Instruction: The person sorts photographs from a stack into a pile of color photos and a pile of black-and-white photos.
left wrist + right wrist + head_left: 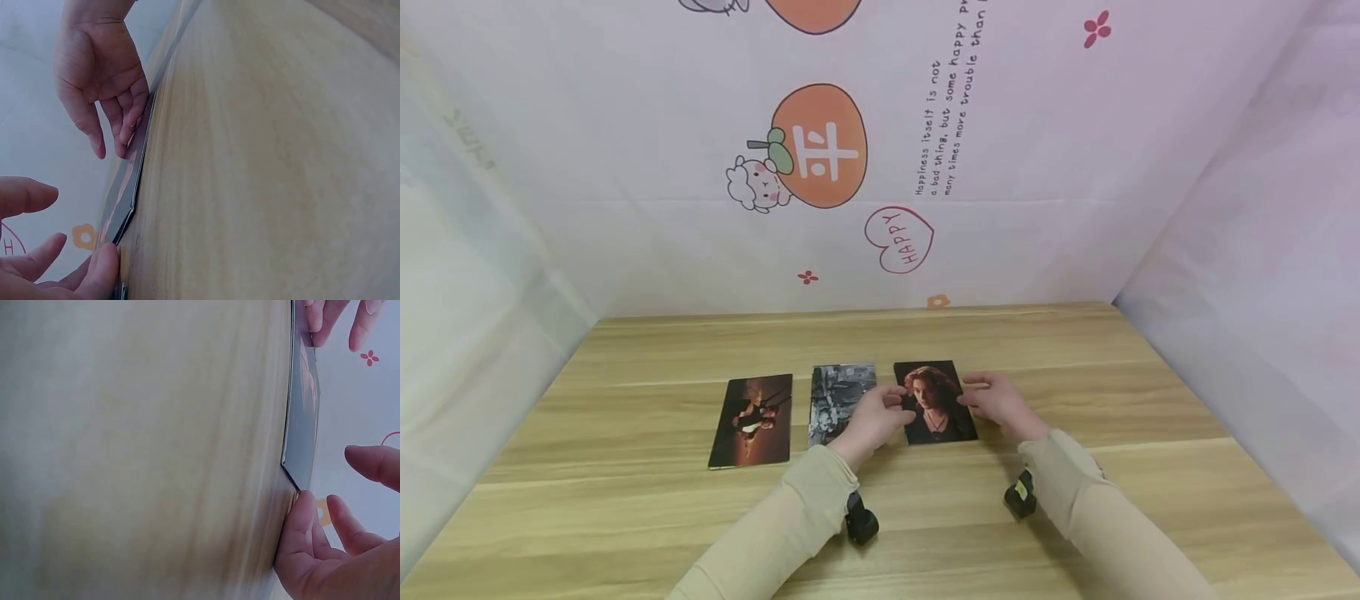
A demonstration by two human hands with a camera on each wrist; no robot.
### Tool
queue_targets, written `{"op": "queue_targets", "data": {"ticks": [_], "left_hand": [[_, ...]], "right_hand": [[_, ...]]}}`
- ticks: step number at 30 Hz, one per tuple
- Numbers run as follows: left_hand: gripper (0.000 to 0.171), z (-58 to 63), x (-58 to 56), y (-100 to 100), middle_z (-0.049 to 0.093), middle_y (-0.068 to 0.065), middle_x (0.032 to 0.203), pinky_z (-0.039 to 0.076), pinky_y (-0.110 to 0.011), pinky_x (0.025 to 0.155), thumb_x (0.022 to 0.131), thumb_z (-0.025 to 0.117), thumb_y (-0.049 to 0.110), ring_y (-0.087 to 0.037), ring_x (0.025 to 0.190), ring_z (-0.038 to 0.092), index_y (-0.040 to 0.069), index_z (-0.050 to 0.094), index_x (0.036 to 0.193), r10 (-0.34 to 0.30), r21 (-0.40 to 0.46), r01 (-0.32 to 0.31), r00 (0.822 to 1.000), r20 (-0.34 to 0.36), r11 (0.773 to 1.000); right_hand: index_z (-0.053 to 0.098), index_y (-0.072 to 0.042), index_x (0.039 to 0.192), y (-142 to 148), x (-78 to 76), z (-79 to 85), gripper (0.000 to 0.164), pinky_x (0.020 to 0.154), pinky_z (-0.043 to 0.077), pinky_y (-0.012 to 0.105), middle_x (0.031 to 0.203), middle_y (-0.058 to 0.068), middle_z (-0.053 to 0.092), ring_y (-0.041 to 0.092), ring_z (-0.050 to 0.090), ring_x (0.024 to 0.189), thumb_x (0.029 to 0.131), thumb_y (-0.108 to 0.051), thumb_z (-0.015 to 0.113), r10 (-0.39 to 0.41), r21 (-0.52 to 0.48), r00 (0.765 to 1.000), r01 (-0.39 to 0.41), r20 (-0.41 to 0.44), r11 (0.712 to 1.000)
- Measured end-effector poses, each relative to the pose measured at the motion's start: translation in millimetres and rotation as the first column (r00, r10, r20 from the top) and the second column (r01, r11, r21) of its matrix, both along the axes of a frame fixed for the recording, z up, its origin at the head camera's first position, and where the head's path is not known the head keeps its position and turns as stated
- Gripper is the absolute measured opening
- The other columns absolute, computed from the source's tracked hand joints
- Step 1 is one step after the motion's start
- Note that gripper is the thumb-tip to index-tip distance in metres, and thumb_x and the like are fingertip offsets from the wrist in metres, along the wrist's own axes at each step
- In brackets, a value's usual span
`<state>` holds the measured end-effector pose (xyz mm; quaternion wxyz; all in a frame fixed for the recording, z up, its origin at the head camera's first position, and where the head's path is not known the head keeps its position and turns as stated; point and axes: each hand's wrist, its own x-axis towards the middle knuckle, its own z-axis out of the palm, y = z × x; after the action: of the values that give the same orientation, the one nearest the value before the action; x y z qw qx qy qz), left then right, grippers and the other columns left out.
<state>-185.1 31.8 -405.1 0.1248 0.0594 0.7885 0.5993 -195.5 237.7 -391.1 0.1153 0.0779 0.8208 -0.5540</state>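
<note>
A dark portrait photo [931,404] of a person with long reddish hair lies face up on the wooden table, seemingly on a thin pile. My left hand [876,421] is at its left edge, fingers loosely bent and reaching over the neighbouring black-and-white picture [837,396], partly hiding it. At the right edge, my right hand [1000,404] touches or nearly touches the portrait with its fingertips. In both wrist views the thumbs stand apart from the other fingers, and the pile's dark edge [287,425] lies between the two hands.
A third photo [752,421], dark with orange tones and turned sideways, lies at the left of the row. Behind the wooden table [940,533] hangs a white printed cloth [1037,167], with white cloth at both sides. Black wrist cameras [862,521] hang below the sleeves.
</note>
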Motion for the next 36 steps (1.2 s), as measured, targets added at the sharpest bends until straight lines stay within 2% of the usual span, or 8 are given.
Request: {"op": "queue_targets", "data": {"ticks": [2,5,8,12,15,23,32,36], "left_hand": [[0.043,-0.4,-0.4,0.2,0.054,-0.024,0.127,0.05,-0.044,0.095,0.084,0.065,0.003,-0.038,0.119,0.053,-0.003,0.054,0.125,0.013,0.007,-0.013,1.0,-0.006,1.0],[0.042,-0.8,-0.9,0.9,0.054,-0.025,0.126,0.05,-0.043,0.096,0.084,0.065,0.001,-0.038,0.118,0.054,-0.004,0.054,0.124,0.034,0.022,-0.033,0.999,-0.016,0.999],[0.043,-1.1,-1.2,1.1,0.054,-0.025,0.126,0.051,-0.042,0.094,0.084,0.063,-0.002,-0.039,0.117,0.054,-0.005,0.053,0.125,0.048,0.043,-0.047,0.999,-0.025,0.998],[0.046,-1.7,-1.9,1.2,0.055,-0.025,0.125,0.053,-0.04,0.091,0.084,0.062,-0.006,-0.037,0.115,0.056,-0.006,0.05,0.128,0.065,0.067,-0.063,0.998,-0.028,0.996],[0.046,-1.6,-2.6,0.9,0.056,-0.024,0.122,0.054,-0.038,0.09,0.084,0.062,-0.008,-0.036,0.112,0.057,-0.007,0.05,0.128,0.079,0.081,-0.076,0.996,-0.033,0.994],[0.044,-3.0,-3.9,-3.4,0.06,-0.023,0.115,0.056,-0.031,0.084,0.083,0.061,-0.009,-0.034,0.106,0.061,-0.009,0.053,0.126,0.094,0.096,-0.089,0.994,-0.054,0.991],[0.043,-4.7,-5.2,-16.6,0.062,-0.021,0.114,0.056,-0.031,0.082,0.083,0.063,-0.005,-0.033,0.105,0.062,-0.005,0.056,0.126,0.086,0.078,-0.08,0.994,-0.073,0.994],[0.044,-3.5,-3.9,-23.7,0.061,-0.019,0.116,0.056,-0.032,0.082,0.085,0.062,-0.003,-0.032,0.107,0.061,-0.003,0.055,0.129,0.075,0.081,-0.07,0.995,-0.064,0.994]], "right_hand": [[0.037,0.011,0.137,0.1,-0.6,-0.2,0.05,0.062,0.046,0.017,0.129,0.031,0.05,0.004,0.047,0.062,0.093,-0.004,0.054,-0.005,-0.009,1.0,0.005,0.001,1.0],[0.036,0.011,0.138,0.2,-1.3,-0.8,0.05,0.068,0.049,0.018,0.129,0.031,0.05,0.003,0.053,0.069,0.093,-0.004,0.053,-0.011,-0.011,1.0,0.011,0.001,1.0],[0.034,0.011,0.139,-0.2,-1.3,-0.7,0.051,0.086,0.053,0.026,0.134,0.032,0.046,0.019,0.063,0.094,0.094,-0.005,0.051,-0.018,-0.022,1.0,0.018,0.006,1.0],[0.031,0.01,0.141,-1.4,-1.0,-0.2,0.053,0.1,0.048,0.038,0.138,0.033,0.04,0.038,0.05,0.122,0.094,-0.003,0.051,-0.037,-0.048,0.999,0.038,0.009,0.998],[0.033,0.009,0.14,-1.9,-1.0,-0.9,0.052,0.096,0.05,0.037,0.136,0.032,0.041,0.037,0.052,0.119,0.093,-0.001,0.052,-0.051,-0.041,0.999,0.051,-0.001,0.998],[0.037,0.007,0.139,-1.8,-1.2,-3.4,0.052,0.077,0.055,0.024,0.131,0.031,0.048,0.019,0.06,0.098,0.091,0.001,0.055,-0.037,-0.014,0.999,0.036,-0.02,0.999],[0.038,0.004,0.141,-6.1,3.2,-0.9,0.055,0.089,0.055,0.034,0.125,0.028,0.052,0.025,0.06,0.104,0.089,0.001,0.059,0.007,-0.016,0.999,-0.007,-0.038,1.0],[0.038,0.006,0.14,-7.4,6.1,2.1,0.058,0.084,0.056,0.032,0.114,0.023,0.057,0.022,0.063,0.097,0.088,0.0,0.062,0.049,-0.051,0.996,-0.052,-0.068,0.997]]}}
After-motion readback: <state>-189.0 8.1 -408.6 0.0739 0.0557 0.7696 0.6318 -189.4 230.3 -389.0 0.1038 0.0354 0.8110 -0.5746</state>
